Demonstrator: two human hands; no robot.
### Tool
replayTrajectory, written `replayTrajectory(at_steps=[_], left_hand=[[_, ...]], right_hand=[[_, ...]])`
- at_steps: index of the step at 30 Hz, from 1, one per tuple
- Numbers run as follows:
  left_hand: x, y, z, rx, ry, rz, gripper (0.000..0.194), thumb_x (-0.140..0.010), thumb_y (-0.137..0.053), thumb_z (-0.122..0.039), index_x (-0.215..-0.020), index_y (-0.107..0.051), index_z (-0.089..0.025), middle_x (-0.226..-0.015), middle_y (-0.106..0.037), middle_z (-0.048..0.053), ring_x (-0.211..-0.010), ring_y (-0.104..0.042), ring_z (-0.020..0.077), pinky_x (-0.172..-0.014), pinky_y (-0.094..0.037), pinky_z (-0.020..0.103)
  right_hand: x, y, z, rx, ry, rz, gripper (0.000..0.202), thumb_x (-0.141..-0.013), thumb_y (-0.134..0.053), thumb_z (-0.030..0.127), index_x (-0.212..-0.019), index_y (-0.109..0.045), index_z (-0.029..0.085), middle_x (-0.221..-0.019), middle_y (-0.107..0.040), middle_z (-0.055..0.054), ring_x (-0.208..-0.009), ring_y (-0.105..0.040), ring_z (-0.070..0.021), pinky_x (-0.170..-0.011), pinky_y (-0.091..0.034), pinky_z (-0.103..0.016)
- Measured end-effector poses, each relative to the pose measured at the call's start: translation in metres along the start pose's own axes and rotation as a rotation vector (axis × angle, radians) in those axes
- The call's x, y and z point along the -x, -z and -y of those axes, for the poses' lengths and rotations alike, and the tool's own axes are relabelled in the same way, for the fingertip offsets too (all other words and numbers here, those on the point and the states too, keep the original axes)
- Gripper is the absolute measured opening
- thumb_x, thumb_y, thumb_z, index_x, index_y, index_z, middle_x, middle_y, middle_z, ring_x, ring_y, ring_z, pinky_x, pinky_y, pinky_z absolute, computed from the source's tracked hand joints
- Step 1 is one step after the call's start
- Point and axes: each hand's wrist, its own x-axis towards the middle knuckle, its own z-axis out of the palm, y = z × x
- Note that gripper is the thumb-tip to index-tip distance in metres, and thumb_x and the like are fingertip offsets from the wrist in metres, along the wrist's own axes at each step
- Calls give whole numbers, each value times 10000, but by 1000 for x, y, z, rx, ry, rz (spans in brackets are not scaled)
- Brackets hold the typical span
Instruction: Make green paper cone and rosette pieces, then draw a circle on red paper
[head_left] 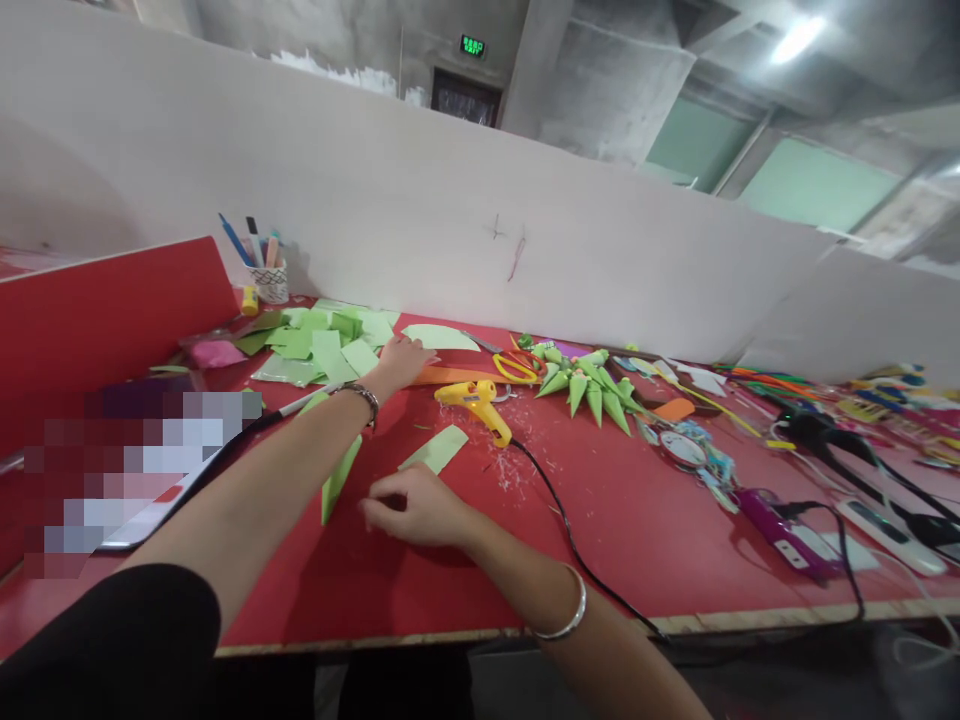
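Observation:
My left hand [405, 364] reaches to the back of the red table, over the near edge of a pale green paper piece [442, 338]. Its fingertips are mostly hidden, so I cannot tell what they touch. Nearer to me, my right hand [421, 507] rests with its fingers curled and thumb close to the forefinger; nothing shows in them. A pale green paper strip [444, 447] lies just beyond it. Left of that hand is a folded green paper cone [341, 482]. A yellow hot glue gun [476, 402] lies on its side beyond the strip.
Green paper pieces [315, 338] are heaped at back left, near a pen cup [268, 281]. Yellow-handled scissors [517, 367] and a spiky green paper piece [585, 388] lie behind the glue gun. Its black cord [559, 505] crosses to the front edge. A purple power strip [787, 537] sits right.

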Motion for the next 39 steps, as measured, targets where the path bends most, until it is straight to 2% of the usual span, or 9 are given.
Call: replayTrajectory(at_steps=[5,12,17,19,23,26,29,33,39], left_hand=[[-7,-4,3,89,77,-43,258,-862,-460,-309,-1001,-592,-136,-1067,-572,101,-989,-538,222,-875,-395,434],[-2,7,20,338,189,-170,292,-849,-494,-331,-1067,-531,-140,-1049,-572,70,-881,-573,162,-756,-496,366],[6,26,25,488,281,-332,279,-850,-415,-299,-839,-614,-104,-721,-615,25,-665,-568,149,-606,-442,265],[20,36,19,539,250,-371,252,-804,-417,-242,-841,-623,-103,-671,-605,18,-611,-542,137,-558,-405,235],[74,49,-9,593,91,-404,158,-745,-481,-182,-823,-612,-140,-832,-592,26,-681,-514,107,-622,-410,209],[117,46,-30,659,-107,-400,140,-773,-474,-147,-871,-574,-154,-867,-537,35,-708,-507,109,-634,-432,224],[144,39,-40,626,-303,-361,175,-816,-464,-145,-974,-534,-173,-929,-524,54,-843,-507,146,-736,-453,276],[155,34,-41,594,-262,-335,180,-839,-446,-158,-1009,-497,-182,-923,-524,50,-838,-506,150,-728,-456,274],[157,28,-36,684,-153,-308,372,-759,-493,-93,-1111,-455,-208,-900,-514,22,-787,-514,127,-712,-455,242]], right_hand=[[0,0,-2,30,-10,-25,242,-798,-460,218,-598,-577,148,-502,-483,47,-485,-439,-50,-504,-314,-156],[1,3,1,-46,-19,-34,248,-803,-457,213,-584,-553,147,-505,-489,45,-482,-445,-49,-506,-330,-153],[0,3,-4,-193,-161,-62,281,-821,-444,284,-594,-544,152,-458,-461,51,-408,-436,-53,-444,-333,-166],[-2,2,-6,-310,-242,-126,280,-823,-433,306,-613,-544,157,-449,-453,55,-371,-407,-52,-400,-315,-168],[-8,3,-5,-572,-252,-408,167,-757,-533,348,-821,-536,194,-600,-516,54,-437,-470,-57,-449,-387,-185],[-9,4,-5,-759,-261,-505,303,-720,-573,438,-923,-496,228,-779,-570,20,-558,-550,-85,-505,-447,-216],[-10,3,-7,-855,-307,-572,365,-674,-607,506,-888,-518,224,-798,-574,6,-634,-567,-109,-533,-476,-236],[-11,2,-10,-869,-287,-573,385,-638,-641,525,-816,-531,203,-679,-543,28,-559,-536,-91,-519,-471,-229],[-8,7,-10,-641,-268,-549,337,-760,-519,511,-696,-476,183,-473,-422,77,-363,-378,-43,-362,-325,-176]])
